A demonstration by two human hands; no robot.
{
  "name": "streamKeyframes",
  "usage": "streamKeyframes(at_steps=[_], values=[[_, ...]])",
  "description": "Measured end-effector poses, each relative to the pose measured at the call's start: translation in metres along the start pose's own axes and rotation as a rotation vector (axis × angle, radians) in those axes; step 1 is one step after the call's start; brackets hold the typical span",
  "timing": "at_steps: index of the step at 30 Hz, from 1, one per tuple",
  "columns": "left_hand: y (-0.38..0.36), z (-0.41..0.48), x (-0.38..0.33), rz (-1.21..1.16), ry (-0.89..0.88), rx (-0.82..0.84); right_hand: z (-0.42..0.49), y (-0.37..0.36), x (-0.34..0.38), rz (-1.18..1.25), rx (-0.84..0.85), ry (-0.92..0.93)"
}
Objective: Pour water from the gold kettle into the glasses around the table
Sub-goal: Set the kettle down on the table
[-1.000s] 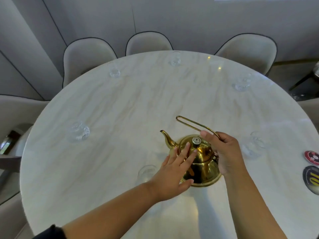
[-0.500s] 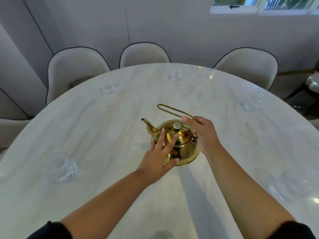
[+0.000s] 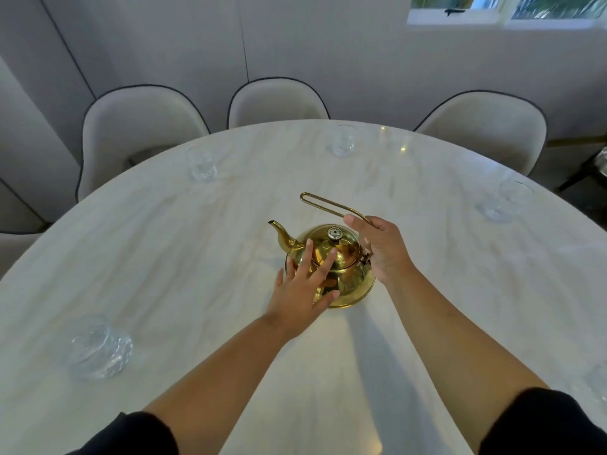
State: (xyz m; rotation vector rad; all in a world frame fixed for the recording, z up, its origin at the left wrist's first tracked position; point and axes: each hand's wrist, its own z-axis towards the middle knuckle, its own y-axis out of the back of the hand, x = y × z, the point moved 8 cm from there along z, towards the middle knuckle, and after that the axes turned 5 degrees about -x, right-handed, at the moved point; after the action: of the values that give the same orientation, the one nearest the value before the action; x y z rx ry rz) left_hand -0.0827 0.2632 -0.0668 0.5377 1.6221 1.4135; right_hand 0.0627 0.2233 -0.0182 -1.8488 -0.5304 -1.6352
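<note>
The gold kettle (image 3: 341,257) stands near the middle of the round white marble table (image 3: 197,257), spout pointing left. My right hand (image 3: 381,247) grips its thin wire handle, which sticks out to the upper left. Straight fingers of my left hand (image 3: 303,287) rest on the kettle's left side and lid. Clear glasses stand around the table: one near left (image 3: 98,353), one far left (image 3: 201,165), one at the far edge (image 3: 343,141), one at the right (image 3: 505,200). Another glass (image 3: 597,382) is partly cut off at the right edge.
Beige chairs stand round the far side: one at the left (image 3: 138,126), one in the middle (image 3: 277,100), one at the right (image 3: 486,126). A plain wall and a window (image 3: 505,8) lie behind. A dark object (image 3: 591,169) sits beyond the table at the right.
The kettle has moved away from me toward the table's middle, with both hands staying on it. The view has tilted up, so the coasters at the right and the near glass are out of sight.
</note>
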Motion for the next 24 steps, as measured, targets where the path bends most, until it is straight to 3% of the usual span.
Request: streamKeyframes(at_steps=[15, 24], values=[[-0.009, 0.014, 0.002, 0.026, 0.053, -0.047, 0.02, 0.001, -0.007, -0.077, 0.041, -0.013], [-0.008, 0.014, 0.004, 0.021, 0.062, -0.014, 0.018, 0.008, -0.011, -0.24, -0.005, 0.104]])
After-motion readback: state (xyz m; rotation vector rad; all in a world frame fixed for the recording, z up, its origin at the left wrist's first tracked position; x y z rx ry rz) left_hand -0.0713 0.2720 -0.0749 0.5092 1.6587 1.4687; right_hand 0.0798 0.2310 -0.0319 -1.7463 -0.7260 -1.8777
